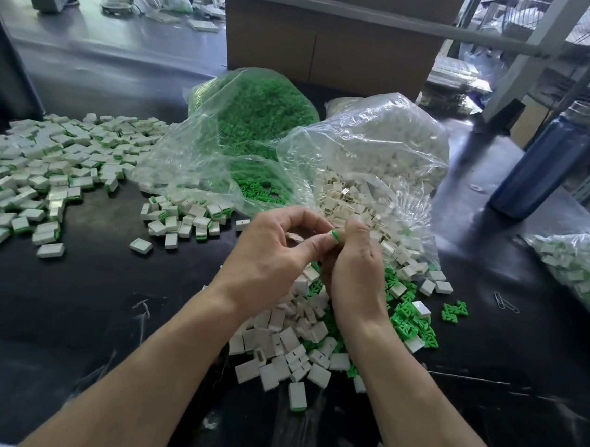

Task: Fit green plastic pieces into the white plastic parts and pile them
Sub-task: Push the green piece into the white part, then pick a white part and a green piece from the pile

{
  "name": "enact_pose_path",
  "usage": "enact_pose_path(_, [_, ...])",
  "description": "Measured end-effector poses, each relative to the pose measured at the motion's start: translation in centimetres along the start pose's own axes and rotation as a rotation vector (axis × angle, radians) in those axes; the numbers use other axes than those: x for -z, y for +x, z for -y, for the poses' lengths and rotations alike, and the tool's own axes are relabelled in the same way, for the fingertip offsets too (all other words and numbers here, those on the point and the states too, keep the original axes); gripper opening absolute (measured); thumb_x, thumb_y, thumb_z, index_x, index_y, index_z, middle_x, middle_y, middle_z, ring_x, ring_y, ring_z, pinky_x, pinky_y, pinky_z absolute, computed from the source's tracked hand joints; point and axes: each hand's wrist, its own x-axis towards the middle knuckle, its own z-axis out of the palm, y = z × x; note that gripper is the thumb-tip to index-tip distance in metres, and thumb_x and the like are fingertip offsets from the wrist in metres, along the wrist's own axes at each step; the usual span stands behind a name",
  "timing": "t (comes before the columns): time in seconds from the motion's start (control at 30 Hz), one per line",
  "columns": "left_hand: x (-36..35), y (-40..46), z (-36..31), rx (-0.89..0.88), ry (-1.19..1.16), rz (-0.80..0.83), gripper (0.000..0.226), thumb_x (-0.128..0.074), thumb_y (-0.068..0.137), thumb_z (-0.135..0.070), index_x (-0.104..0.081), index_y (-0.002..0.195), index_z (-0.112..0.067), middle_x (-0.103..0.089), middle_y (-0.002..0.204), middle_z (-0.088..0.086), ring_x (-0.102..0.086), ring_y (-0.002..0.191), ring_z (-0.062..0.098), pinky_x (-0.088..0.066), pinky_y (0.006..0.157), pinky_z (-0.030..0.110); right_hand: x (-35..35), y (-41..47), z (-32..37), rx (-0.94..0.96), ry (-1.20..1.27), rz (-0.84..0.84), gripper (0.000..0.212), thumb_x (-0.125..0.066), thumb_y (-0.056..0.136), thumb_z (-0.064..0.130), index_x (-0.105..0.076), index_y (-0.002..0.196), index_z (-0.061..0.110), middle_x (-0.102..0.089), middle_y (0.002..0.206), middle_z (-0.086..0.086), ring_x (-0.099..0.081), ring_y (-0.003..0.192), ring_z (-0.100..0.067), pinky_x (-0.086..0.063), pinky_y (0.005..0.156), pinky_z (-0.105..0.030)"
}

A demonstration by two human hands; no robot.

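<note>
- Left hand (269, 253) and right hand (354, 264) meet above the counter (101, 295), fingertips together at centre frame.
- Green piece (335, 235) pinched between the fingertips of both hands; only a small green edge shows, rest hidden by fingers.
- Right hand closed around that piece from the right; left hand's thumb and forefinger press on it from the left, other left fingers curled loose.
- Cannot tell if a white part is in the grip too; its axis and facing are too hidden to call.
- Loose white parts (286, 343) lie in a heap on the counter right under the wrists, pointing every way.
- Loose green pieces (413, 322) are scattered just right of the right wrist, flat, mixed directions.
- One fitted part (297, 396) lies near the heap's front edge, long axis toward the camera, green end nearest.
- Finished pile (49, 166) spreads over the counter's left, well apart from the hands.
- Green bag (245, 119) and white bag (375, 148) sit side by side behind the hands, mouths open toward them.
- Blue bottle (545, 163) stands upright at far right.
</note>
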Motion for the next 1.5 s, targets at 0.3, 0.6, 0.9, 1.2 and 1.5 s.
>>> enact_pose_path(0.3, [4.4,1.0,2.3,0.236,0.567,-0.329,0.017,-0.077,0.094,-0.025,-0.069,0.082,-0.036,-0.073,0.088,-0.015,-0.068,0.083,0.006,-0.056,0.081,0.030,0.6,0.2,0.2,0.067,-0.191,-0.104,0.046,-0.045,0.112,0.038,-0.076,0.082,0.021,-0.054,0.051,0.030,-0.053,0.061,0.000,-0.051,0.071,-0.035])
enact_pose_path(0.6, [6.7,1.9,3.2,0.326,0.804,-0.460,0.002,-0.079,0.089,-0.027,-0.077,0.089,-0.028,-0.076,0.095,0.001,-0.069,0.095,0.029,-0.056,0.089,0.044,0.5,0.2,0.2,0.068,-0.228,-0.026,0.043,-0.049,0.112,0.033,-0.077,0.082,0.020,-0.056,0.054,0.032,-0.056,0.070,-0.003,-0.056,0.077,-0.036])
enact_pose_path(0.9, [6.8,2.2,3.2,0.313,0.841,-0.545,0.007,-0.079,0.090,-0.024,-0.075,0.095,-0.024,-0.075,0.099,0.004,-0.068,0.099,0.031,-0.054,0.091,0.043,1.0,0.5,-0.1,0.085,-0.260,-0.008,0.042,-0.050,0.111,0.036,-0.077,0.083,0.019,-0.057,0.057,0.038,-0.064,0.072,0.009,-0.058,0.079,-0.028])
enact_pose_path(1.2, [2.9,0.8,1.5,0.251,0.536,-0.238,0.010,-0.077,0.093,-0.035,-0.075,0.085,-0.030,-0.072,0.077,-0.017,-0.068,0.079,0.002,-0.061,0.085,0.037,1.4,0.9,-0.4,0.109,-0.337,0.009,0.041,-0.053,0.110,0.037,-0.076,0.079,0.023,-0.062,0.075,0.048,-0.062,0.087,0.022,-0.055,0.069,-0.018])
enact_pose_path(1.5, [1.1,1.3,1.6,0.257,0.693,-0.108,0.015,-0.077,0.091,-0.046,-0.079,0.095,-0.031,-0.074,0.088,-0.015,-0.068,0.088,0.006,-0.058,0.092,0.038,2.2,1.5,-0.1,-0.039,-0.710,0.044,0.033,-0.066,0.099,0.045,-0.071,0.078,0.021,-0.072,0.076,0.003,-0.069,0.074,-0.019,-0.063,0.077,-0.046])
